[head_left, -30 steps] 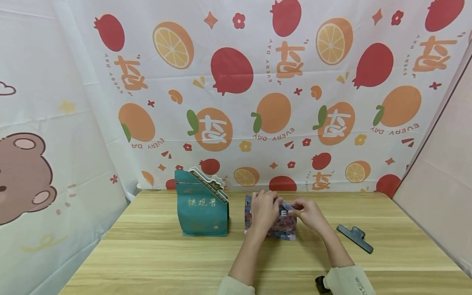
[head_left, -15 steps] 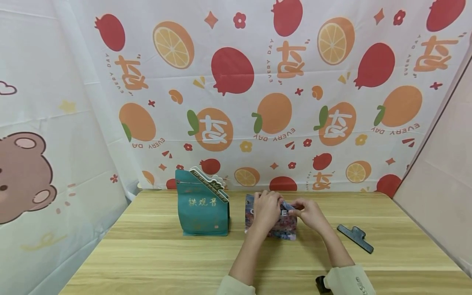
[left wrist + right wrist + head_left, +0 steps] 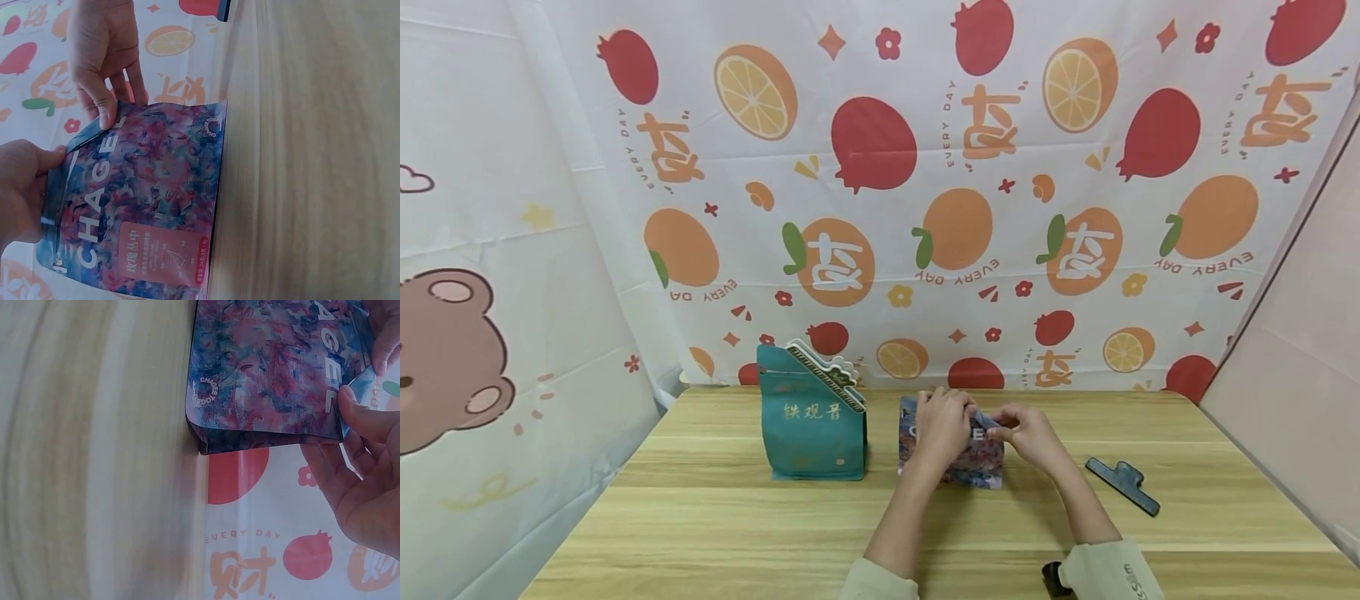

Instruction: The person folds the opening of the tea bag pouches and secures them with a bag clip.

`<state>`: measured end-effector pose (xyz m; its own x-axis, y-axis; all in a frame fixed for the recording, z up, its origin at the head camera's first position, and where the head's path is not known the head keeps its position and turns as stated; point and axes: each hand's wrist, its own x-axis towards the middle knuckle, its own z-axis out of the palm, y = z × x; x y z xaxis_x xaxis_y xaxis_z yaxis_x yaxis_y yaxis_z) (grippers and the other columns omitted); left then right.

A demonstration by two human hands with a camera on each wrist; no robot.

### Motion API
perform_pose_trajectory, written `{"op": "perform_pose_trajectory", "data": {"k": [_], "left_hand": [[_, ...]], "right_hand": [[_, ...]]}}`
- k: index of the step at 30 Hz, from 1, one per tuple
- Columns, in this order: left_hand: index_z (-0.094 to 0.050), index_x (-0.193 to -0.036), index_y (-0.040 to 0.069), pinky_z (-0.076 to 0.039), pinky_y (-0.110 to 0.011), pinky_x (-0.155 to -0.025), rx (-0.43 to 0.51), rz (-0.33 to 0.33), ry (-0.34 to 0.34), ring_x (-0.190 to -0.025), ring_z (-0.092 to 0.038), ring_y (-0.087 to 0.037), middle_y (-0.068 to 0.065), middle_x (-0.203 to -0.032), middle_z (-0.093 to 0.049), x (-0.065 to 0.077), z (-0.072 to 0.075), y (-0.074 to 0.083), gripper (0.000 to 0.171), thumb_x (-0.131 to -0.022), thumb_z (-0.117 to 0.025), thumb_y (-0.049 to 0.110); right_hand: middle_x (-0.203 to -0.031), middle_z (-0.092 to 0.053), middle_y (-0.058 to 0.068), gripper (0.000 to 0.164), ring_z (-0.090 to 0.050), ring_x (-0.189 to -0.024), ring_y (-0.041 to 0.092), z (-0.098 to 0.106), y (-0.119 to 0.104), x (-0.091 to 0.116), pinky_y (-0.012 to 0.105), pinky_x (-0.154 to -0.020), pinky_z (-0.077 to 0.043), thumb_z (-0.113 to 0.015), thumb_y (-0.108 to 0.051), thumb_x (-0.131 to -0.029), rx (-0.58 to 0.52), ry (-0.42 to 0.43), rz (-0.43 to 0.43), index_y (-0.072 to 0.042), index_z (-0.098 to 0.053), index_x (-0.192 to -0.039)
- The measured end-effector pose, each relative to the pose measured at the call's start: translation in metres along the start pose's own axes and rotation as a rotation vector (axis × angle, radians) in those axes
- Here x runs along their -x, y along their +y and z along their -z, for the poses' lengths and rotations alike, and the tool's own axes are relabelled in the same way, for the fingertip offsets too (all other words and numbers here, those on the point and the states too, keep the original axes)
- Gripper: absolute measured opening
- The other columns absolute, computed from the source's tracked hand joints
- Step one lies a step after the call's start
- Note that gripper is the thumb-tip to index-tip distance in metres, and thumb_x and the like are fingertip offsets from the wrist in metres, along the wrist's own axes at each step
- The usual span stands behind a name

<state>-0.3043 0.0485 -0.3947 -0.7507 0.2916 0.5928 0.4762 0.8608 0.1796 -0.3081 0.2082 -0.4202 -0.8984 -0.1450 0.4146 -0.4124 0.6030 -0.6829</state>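
Note:
A blue-and-pink patterned tea pouch (image 3: 976, 468) with white lettering stands upright on the wooden table. Its upper right corner is folded down at a slant. My left hand (image 3: 942, 423) grips the top edge, thumb on the front in the left wrist view. At the folded corner, my right hand (image 3: 1032, 435) pinches the pouch, its thumb in front and the other fingers behind, as the right wrist view shows. A black bag clip (image 3: 1123, 485) lies on the table to the right of the right hand.
To the left stands a teal tea pouch (image 3: 811, 437), its slanted top corner held by a decorated clip (image 3: 826, 377). A fruit-printed curtain (image 3: 880, 208) hangs behind the table (image 3: 760, 533). A small black object (image 3: 1056, 579) is beside the right sleeve.
Both hands keep almost the same place on the patterned pouch; the left hand has shifted only slightly along the top edge. The clip and teal pouch stay put.

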Motion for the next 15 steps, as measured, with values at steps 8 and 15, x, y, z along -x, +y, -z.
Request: {"op": "perform_pose_trajectory", "data": {"k": [8, 15], "left_hand": [[-0.069, -0.083, 0.019, -0.037, -0.032, -0.080, 0.083, -0.034, 0.053, -0.077, -0.052, -0.012, 0.008, -0.084, -0.064, 0.0030, 0.0014, -0.0035, 0.013, -0.090, -0.060, 0.026], [-0.069, -0.087, 0.020, -0.037, -0.034, -0.086, 0.053, -0.043, 0.058, -0.082, -0.053, -0.012, 0.008, -0.085, -0.064, 0.0046, 0.0004, -0.0062, 0.013, -0.081, -0.071, 0.031]], "right_hand": [[-0.082, -0.065, 0.003, 0.007, -0.060, -0.077, 0.020, 0.0009, -0.0001, -0.0001, 0.030, -0.060, -0.048, -0.069, 0.000, -0.079, -0.003, 0.001, 0.004, -0.003, -0.068, -0.085], [-0.085, -0.065, 0.004, 0.007, -0.059, -0.078, 0.020, 0.0011, -0.0012, -0.0008, 0.031, -0.062, -0.048, -0.069, -0.001, -0.080, -0.004, -0.012, -0.013, -0.003, -0.069, -0.087]]}}
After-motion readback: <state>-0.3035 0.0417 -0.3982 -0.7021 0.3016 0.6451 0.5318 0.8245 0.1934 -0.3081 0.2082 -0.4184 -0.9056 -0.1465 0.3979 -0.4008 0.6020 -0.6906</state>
